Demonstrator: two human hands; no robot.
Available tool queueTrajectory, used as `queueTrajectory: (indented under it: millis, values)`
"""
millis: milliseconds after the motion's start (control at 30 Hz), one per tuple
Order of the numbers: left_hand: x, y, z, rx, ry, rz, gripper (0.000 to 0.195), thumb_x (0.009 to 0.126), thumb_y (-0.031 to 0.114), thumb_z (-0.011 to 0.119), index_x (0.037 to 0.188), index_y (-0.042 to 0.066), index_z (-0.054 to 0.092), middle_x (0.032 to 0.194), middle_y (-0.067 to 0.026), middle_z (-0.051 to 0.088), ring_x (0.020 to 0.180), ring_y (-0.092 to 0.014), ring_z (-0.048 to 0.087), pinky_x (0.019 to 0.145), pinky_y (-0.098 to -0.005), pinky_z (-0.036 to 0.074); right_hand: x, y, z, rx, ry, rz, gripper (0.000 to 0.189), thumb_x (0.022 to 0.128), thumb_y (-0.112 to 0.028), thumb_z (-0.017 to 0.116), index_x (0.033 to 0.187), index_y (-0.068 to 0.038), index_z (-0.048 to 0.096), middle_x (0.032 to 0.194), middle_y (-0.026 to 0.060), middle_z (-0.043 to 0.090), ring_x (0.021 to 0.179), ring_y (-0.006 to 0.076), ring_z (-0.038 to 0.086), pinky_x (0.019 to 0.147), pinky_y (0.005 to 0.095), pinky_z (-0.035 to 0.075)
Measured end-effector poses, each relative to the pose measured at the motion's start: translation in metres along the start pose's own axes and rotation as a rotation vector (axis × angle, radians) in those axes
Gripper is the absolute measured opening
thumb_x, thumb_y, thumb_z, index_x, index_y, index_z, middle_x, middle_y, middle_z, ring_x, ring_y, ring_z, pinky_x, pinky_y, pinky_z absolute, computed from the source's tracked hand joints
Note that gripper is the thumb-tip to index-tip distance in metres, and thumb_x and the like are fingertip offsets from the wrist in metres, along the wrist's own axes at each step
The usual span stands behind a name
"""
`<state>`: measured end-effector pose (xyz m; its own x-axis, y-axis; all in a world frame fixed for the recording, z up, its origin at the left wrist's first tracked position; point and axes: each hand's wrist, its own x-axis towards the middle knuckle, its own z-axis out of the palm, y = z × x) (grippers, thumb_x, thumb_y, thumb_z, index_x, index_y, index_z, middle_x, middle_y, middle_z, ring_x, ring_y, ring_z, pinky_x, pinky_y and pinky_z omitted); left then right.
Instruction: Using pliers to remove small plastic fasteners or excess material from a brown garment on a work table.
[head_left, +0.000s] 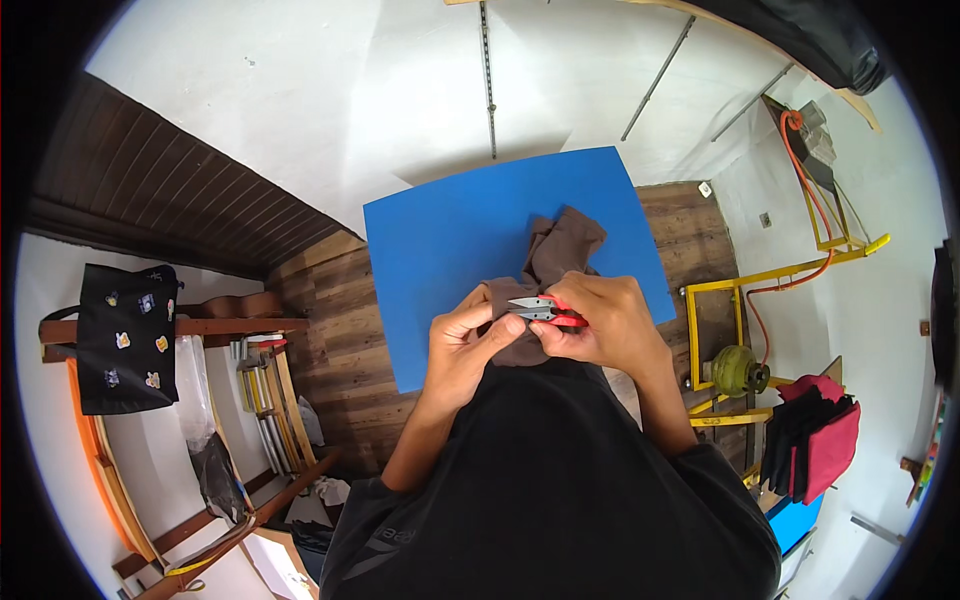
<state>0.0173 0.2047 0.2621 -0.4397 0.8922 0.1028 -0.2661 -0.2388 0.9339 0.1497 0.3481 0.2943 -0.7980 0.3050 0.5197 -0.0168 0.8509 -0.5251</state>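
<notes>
A brown fabric garment lies bunched on a blue tabletop, and its near part hangs over the edge in front of my body. My left hand pinches a fold of this cloth between thumb and fingers. In my right hand is a pair of thread snips with red handles and short metal blades. The blades point left, over the cloth and close to my left thumb. Part of the handles is hidden by my right fingers.
A yellow metal frame with a green gas cylinder and orange hose stands right. Folded black and red fabric hangs near it. At left, a wooden shelf carries a black printed bag. Behind the table rises a white wall.
</notes>
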Motion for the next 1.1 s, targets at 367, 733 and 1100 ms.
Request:
queueTrajectory:
  millis: [367, 733, 1100]
  values:
    - [-0.006, 0.003, 0.01, -0.015, -0.048, -0.077, 0.022, 0.089, 0.005, 0.065, 0.109, -0.005, 0.064, 0.097, -0.0014, 0.06, 0.09, -0.007, 0.052, 0.08, -0.0236, 0.04, -0.009, -0.002, -0.011, -0.035, -0.013, 0.051, 0.023, 0.072, -0.021, 0.074, 0.073, -0.006, 0.057, 0.063, 0.0065, 0.056, 0.052, 0.0255, 0.058, 0.046, 0.0345, 0.045]
    - [-0.009, 0.008, 0.02, -0.134, -0.139, -0.143, 0.042, 0.087, 0.001, 0.065, 0.127, -0.003, 0.052, 0.105, -0.0017, 0.061, 0.092, -0.005, 0.055, 0.079, -0.0211, 0.044, -0.013, 0.001, -0.016, -0.018, 0.001, 0.025, 0.026, 0.072, -0.023, 0.074, 0.072, -0.005, 0.055, 0.062, 0.0067, 0.055, 0.051, 0.0252, 0.056, 0.045, 0.0345, 0.043]
    - [-0.005, -0.006, 0.018, 0.096, -0.045, 0.046, 0.014, 0.085, 0.003, 0.069, 0.094, -0.006, 0.065, 0.083, 0.0008, 0.047, 0.078, -0.008, 0.042, 0.068, -0.0236, 0.036, -0.017, -0.005, -0.018, -0.019, -0.002, -0.001, 0.025, 0.07, -0.021, 0.076, 0.074, -0.006, 0.057, 0.063, 0.0055, 0.055, 0.053, 0.0247, 0.057, 0.045, 0.0339, 0.044]
